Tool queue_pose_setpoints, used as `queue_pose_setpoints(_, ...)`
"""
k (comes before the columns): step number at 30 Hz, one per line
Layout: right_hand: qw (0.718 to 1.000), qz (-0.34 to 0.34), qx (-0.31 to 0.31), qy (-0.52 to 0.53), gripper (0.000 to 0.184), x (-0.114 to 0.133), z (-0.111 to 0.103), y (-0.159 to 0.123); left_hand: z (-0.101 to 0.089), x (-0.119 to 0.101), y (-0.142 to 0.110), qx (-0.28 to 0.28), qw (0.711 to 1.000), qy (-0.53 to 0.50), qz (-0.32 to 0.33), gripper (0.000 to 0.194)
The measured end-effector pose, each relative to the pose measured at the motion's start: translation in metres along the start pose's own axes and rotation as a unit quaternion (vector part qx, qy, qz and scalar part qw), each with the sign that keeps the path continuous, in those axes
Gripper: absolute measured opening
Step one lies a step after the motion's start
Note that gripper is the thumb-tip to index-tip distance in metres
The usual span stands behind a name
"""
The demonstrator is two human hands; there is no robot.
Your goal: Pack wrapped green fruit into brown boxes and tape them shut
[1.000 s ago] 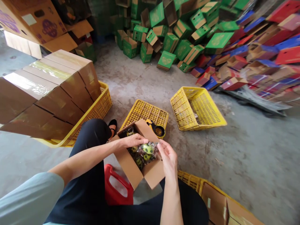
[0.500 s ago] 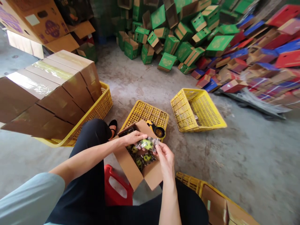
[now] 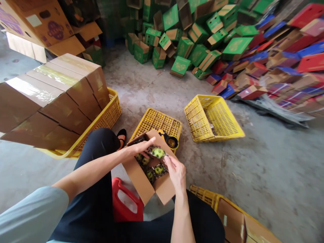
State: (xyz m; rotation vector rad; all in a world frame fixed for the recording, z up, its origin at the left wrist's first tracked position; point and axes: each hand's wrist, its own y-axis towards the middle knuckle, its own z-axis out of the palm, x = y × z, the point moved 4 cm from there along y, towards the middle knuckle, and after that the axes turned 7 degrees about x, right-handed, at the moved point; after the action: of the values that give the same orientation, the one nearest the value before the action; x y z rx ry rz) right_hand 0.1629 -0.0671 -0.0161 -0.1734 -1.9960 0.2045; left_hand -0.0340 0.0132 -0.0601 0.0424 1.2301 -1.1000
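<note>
A green, dark-spotted round item in a clear plastic packet [image 3: 158, 153] is held over an open cardboard box [image 3: 139, 177]. My right hand [image 3: 176, 172] pinches the packet's right end between thumb and fingers. At its left end is my left hand [image 3: 141, 147], thumb stretched out and apart from the fingers; whether it still touches the wrapping is hard to see. Inside the box lie several similar wrapped green items [image 3: 159, 169], partly covered by my left hand and the held packet.
Beneath the box is an upturned yellow crate [image 3: 162, 119], with a tape dispenser [image 3: 171, 140] on it. Taped cartons [image 3: 73, 87] fill a yellow crate at left. Another yellow crate [image 3: 222, 118] stands right. A red plastic stool [image 3: 126, 206] sits between my legs. Green boxes [image 3: 180, 66] are heaped behind.
The packet has gone slightly down and away, into the box opening. My left thumb has lifted off it and the left fingers have spread; my right hand has followed, moving slightly left.
</note>
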Motion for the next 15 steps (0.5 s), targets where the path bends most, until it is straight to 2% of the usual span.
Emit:
queue_pose_setpoints(2,1.000,0.030,0.003,0.003,0.055,0.001,-0.001,-0.002,-0.003,-0.003,0.000,-0.009,0.999,0.029,0.029,0.081)
queue_pose_setpoints(6,0.998,0.057,0.005,0.010,0.059,0.002,0.001,-0.002,-0.001,-0.007,-0.001,0.041,0.989,0.098,0.099,0.060)
queue_pose_setpoints(8,0.997,0.067,0.012,0.028,0.061,-0.003,0.003,0.000,-0.003,-0.008,-0.002,0.037,0.983,0.129,0.122,0.057)
queue_pose_setpoints(10,0.996,0.074,0.020,0.040,0.062,-0.009,0.004,0.003,-0.010,-0.012,-0.004,-0.015,0.974,0.182,0.136,0.059)
queue_pose_setpoints(12,0.996,0.072,0.046,0.026,0.058,-0.015,0.005,0.005,-0.019,-0.018,-0.007,-0.081,0.950,0.264,0.144,0.059)
queue_pose_setpoints(15,0.985,0.058,0.147,-0.074,0.041,-0.020,0.013,0.002,-0.028,-0.026,-0.011,-0.147,0.895,0.394,0.147,0.051)
